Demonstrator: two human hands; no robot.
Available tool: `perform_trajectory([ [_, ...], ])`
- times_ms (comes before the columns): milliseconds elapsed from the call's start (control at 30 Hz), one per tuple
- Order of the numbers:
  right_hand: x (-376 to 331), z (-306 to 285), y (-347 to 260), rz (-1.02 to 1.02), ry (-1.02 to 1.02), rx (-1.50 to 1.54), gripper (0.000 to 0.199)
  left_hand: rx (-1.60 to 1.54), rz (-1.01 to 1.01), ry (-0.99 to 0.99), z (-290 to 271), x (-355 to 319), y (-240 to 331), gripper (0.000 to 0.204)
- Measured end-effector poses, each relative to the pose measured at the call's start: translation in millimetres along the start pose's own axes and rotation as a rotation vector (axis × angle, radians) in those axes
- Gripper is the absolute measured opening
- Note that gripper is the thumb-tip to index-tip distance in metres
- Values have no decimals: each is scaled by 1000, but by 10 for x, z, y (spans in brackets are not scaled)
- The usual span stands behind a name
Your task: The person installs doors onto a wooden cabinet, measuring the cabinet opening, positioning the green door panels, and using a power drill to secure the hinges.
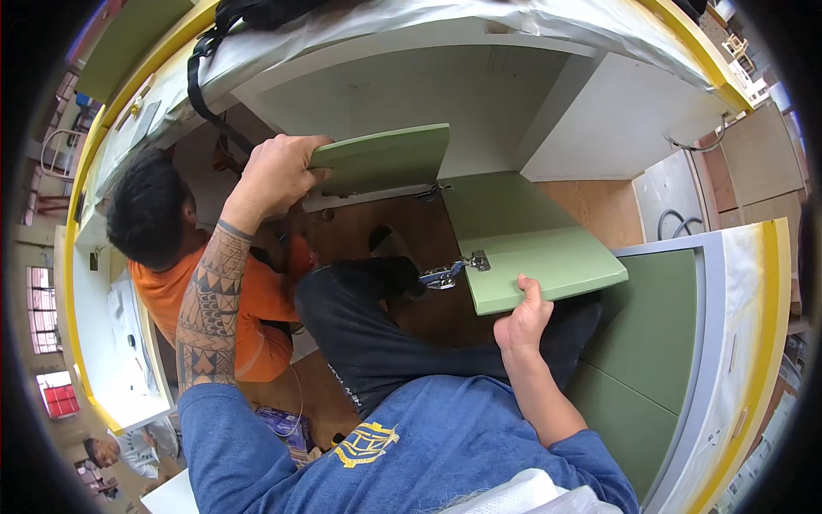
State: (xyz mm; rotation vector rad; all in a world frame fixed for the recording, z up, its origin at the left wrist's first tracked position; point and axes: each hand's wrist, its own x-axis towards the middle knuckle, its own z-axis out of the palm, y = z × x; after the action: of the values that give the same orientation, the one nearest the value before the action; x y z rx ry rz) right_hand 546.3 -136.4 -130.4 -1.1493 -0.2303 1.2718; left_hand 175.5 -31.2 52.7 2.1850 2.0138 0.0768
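My left hand [274,176] gripped the upper flat green cabinet door panel [385,158] by its edge, fingers [301,147] curled shut; my right hand [522,321] pinched the lower green door panel [548,267] beside its metal hinge [447,274]. A slackened grip probably would have dropped either panel onto the person in the orange shirt [248,300] crouched below.

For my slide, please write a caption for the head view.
Left hand and right hand each grip a green cabinet door beside a crouching co-worker.
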Motion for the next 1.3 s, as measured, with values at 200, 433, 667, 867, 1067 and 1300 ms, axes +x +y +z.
perform_trajectory([
  [200, -33, 139, -88, -1, 15, 34, 15, 42, -14, -19, -13, 51, 38, 31],
  [433, -9, 358, -214, -39, -41, -10, 9, 56, -21, -27, -44, 9, 58, 29],
  [667, 21, 412, -364, -56, -59, -122, 10, 62, -27, -6, -33, 46, 50, 31],
  [867, 668, 437, -514, -5, 7, -261, 21, 76, -54, -21, -62, 56, 23, 35],
  [1067, 1655, 547, -1008, 73, 1, -343, 29, 128, -86, 42, -48, 7, -18, 39],
  [1300, 2956, 740, -1610, 221, 29, -356, 57, 148, -78, 22, -55, 161, 3, 35],
])
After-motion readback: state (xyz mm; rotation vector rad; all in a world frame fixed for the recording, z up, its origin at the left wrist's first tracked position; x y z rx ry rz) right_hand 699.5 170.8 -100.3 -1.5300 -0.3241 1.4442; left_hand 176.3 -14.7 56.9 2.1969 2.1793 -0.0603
